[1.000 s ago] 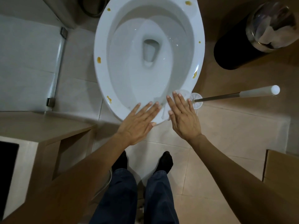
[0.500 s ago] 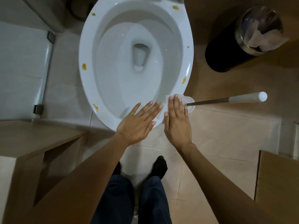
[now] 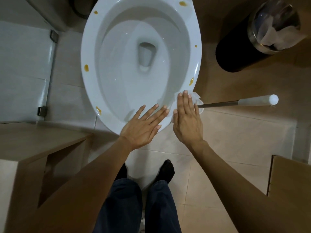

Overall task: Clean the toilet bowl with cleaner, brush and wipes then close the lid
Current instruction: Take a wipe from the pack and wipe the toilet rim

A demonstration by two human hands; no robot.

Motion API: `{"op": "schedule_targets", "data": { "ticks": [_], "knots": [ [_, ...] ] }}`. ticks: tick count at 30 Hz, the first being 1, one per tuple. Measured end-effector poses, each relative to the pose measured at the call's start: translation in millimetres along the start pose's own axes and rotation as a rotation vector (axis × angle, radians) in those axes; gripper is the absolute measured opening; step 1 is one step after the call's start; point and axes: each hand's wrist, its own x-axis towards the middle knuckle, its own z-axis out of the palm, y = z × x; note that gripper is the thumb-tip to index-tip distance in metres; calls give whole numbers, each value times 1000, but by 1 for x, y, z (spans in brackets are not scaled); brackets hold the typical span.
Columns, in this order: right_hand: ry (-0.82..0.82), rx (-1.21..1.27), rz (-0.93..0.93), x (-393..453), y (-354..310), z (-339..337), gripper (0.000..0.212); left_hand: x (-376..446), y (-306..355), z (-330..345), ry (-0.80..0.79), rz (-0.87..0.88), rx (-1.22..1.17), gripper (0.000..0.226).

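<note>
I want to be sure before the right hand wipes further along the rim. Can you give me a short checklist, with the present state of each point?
1. Wipe under right hand, flat on the toilet rim: ok.
2. Left hand empty and clear of the wipe: ok.
3. Next yellow stain just ahead of the wipe: ok.
4. Rim clean: not ok, several stains remain.
5. Brush handle clear of the wiping path: not ok, it sits close beside the right hand.
6. Wipe still clean enough: cannot tell.
</note>
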Motion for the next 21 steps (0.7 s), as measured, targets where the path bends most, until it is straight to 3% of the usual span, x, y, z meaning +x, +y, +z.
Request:
{"op": "schedule_targets", "data": {
  "ticks": [6,13,21],
  "knots": [
    [10,-53,70,56,19,-19,55,0,0,0,6,-3,-5,54],
    [-25,-35,15,17,9,-7,56,0,0,1,-1,-10,-3,53],
    [1,-57,59,69,15,-17,54,0,0,0,17,-15,-14,53]
  ]
}}
